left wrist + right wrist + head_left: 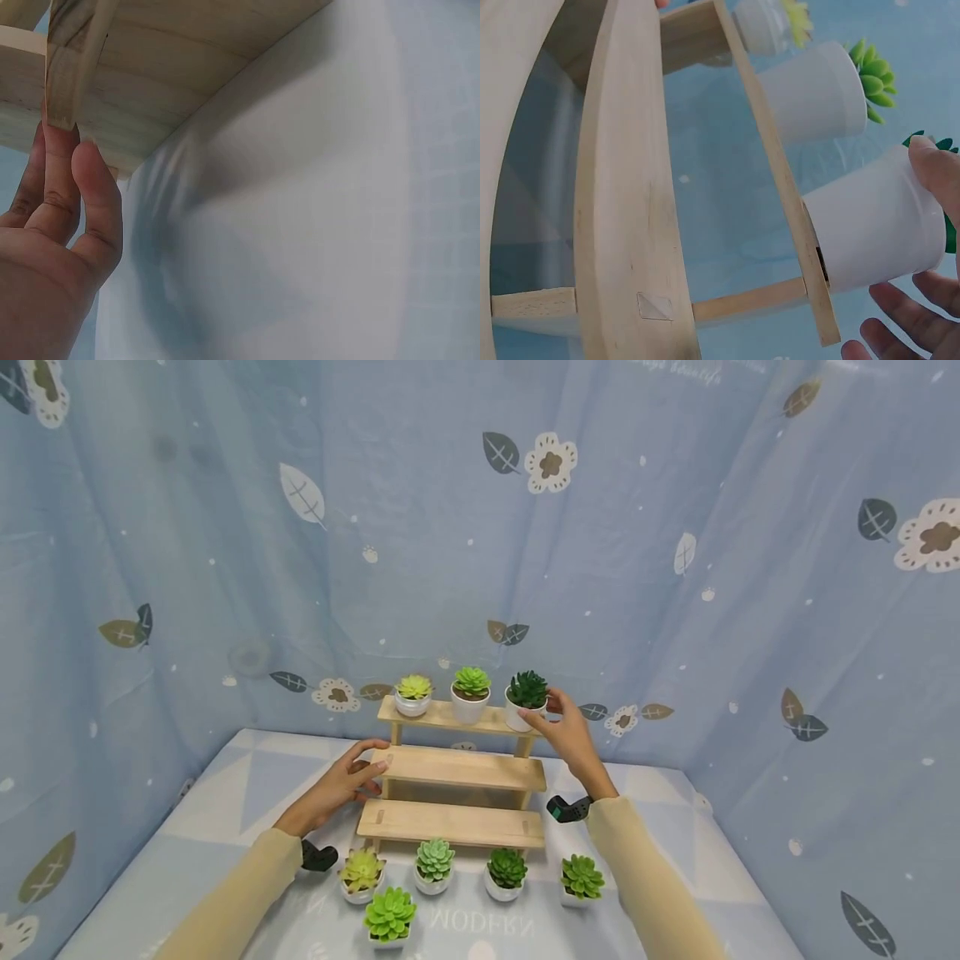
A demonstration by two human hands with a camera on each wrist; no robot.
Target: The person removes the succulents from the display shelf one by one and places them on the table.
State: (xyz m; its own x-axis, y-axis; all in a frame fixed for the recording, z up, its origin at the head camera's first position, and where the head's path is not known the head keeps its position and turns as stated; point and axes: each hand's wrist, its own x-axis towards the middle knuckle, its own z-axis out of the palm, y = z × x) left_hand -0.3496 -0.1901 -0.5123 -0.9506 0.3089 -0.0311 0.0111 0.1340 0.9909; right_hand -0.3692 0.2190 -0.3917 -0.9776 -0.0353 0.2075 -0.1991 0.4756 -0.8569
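Note:
A three-step wooden plant stand rises on the table. My left hand grips the left end of its middle board, the fingertips against the wood in the left wrist view. On the top board, my right hand holds the white pot of a dark green succulent at the right end, thumb on the rim and fingers round the far side. Left of it on that board stand a bright green succulent in a white pot and a yellow-green succulent in a rounded white pot.
Several small potted succulents stand before the stand, among them a reddish-tipped one, a pale green one, a dark green one, and bright green ones at front and right. A blue patterned curtain hangs behind.

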